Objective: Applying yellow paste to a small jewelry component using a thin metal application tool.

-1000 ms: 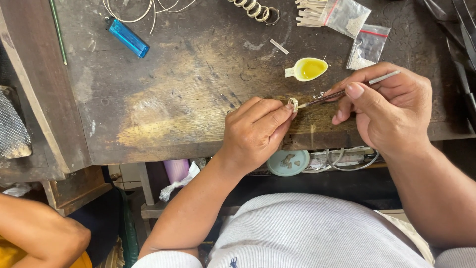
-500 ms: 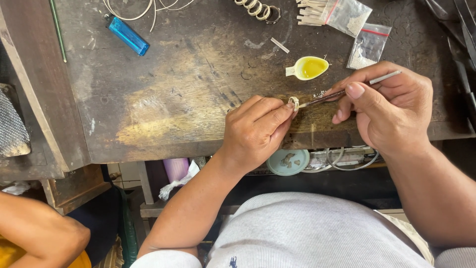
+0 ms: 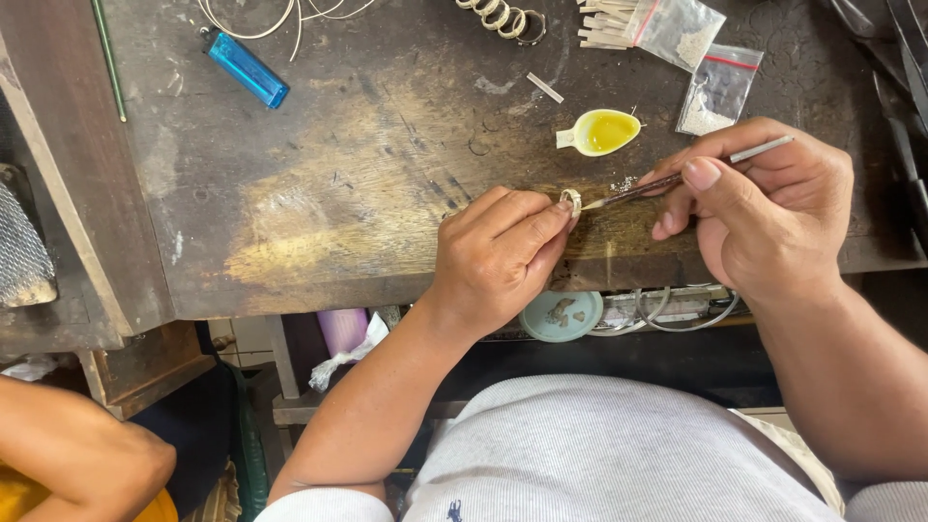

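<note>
Small silver ring [image 3: 572, 201] pinched upright in left hand [image 3: 503, 253] fingertips at worn wooden surface [image 3: 319, 184] edge, right hand [image 3: 773, 217] closed on thin metal-handled brush [image 3: 677, 178], tip touching ring; coating apparently underway, completion indeterminable.

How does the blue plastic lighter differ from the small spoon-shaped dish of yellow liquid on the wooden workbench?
The blue plastic lighter is a long, closed rectangular block, lying slantwise at the bench's far left; the small spoon-shaped dish of yellow liquid is an open oval with a stubby handle, nearer the right hand. The lighter is blue, the dish pale with yellow contents. Both lie untouched on the wooden workbench.
</note>
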